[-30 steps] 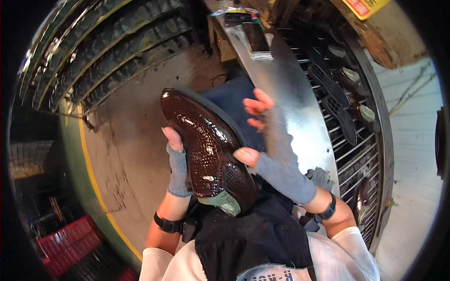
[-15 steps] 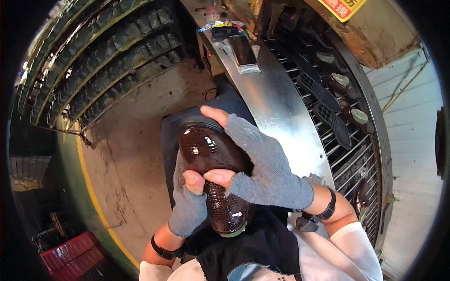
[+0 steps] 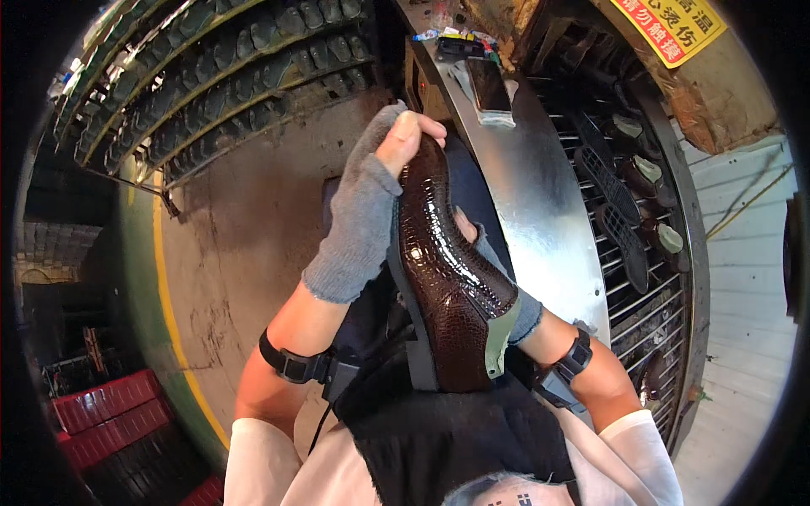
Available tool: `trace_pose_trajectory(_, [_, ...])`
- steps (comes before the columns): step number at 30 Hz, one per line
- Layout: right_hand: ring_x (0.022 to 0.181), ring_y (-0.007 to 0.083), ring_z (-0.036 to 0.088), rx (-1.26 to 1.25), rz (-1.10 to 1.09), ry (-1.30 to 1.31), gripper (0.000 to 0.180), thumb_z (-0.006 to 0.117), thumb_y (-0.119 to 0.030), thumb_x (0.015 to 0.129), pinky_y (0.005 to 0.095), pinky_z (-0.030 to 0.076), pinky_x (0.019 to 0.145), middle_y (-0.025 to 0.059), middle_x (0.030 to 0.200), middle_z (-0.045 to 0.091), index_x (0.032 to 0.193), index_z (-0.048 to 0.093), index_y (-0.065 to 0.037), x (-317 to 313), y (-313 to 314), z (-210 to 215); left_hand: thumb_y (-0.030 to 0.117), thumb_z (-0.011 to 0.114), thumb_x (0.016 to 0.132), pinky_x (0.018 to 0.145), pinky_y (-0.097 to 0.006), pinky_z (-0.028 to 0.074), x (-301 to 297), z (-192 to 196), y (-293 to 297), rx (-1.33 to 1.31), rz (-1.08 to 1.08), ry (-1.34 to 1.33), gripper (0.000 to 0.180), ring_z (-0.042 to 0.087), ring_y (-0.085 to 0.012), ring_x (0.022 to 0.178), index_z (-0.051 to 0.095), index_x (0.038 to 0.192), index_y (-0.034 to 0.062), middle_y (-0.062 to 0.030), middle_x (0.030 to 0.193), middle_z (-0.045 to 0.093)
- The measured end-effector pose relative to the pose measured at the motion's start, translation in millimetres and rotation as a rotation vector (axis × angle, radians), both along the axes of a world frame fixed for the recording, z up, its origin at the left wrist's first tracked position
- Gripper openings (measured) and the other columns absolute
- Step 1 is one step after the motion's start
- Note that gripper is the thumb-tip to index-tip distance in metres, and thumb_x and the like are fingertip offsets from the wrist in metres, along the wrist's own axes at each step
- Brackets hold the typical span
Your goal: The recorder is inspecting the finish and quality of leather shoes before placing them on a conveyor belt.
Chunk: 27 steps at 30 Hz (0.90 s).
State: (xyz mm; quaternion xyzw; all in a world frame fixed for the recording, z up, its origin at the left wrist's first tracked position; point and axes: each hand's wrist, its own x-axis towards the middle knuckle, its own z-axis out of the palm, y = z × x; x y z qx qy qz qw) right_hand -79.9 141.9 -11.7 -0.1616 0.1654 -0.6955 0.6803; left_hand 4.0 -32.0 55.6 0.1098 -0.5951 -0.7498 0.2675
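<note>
Over the person's lap, above a black apron (image 3: 472, 438), a glossy brown dress shoe (image 3: 451, 287) with a scale-patterned upper is held up in both hands, toe pointing away, heel end nearest the body, sole edge turned to the person's left.

Left hand (image 3: 367, 211): grey fingerless glove, fingers curled over the toe cap, bare fingertips pressing on the patent surface. Firmly grasping the shoe.

Right hand (image 3: 498, 261): same kind of glove, mostly hidden behind the shoe; it cradles the far side about mid-length. Fingers appear wrapped on the upper, though exact closure cannot be told.

Handling judgement: shoe looks stiff and moderately weighty, with a hard sole and a filled interior at the pale green collar. High-gloss finish likely slippery and easily marked, so bare fingertips risk smudges. Best holds seem to be the sole edge and heel, or toe and waist together as shown, rather than the shiny vamp.

Surroundings: curved metal bench (image 3: 540, 194) just beyond the shoe, a dark phone-like slab (image 3: 489, 84) lying on it. Wire rack (image 3: 629, 211) on the right carries soles and other shoes. Racks of dark soles (image 3: 219, 67) upper left. Red crates (image 3: 110, 413) lower left.
</note>
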Motion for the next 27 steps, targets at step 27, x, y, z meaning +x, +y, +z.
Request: trace_pose_trajectory(27, [0.079, 0.0124, 0.068, 0.480, -0.541, 0.216, 0.030, 0.077, -0.036, 0.100, 0.0329, 0.057, 0.069, 0.0015, 0.093, 0.071, 0.108, 0.069, -0.008, 6.1, -22.7, -86.7, 0.048, 0.040, 0.118, 0.115, -0.036, 0.045, 55.1, -155.4, 59.4, 0.224, 0.165, -0.304, 0.061, 0.058, -0.0173, 0.130, 0.054, 0.151, -0.0004, -0.0090, 0.144, 0.063])
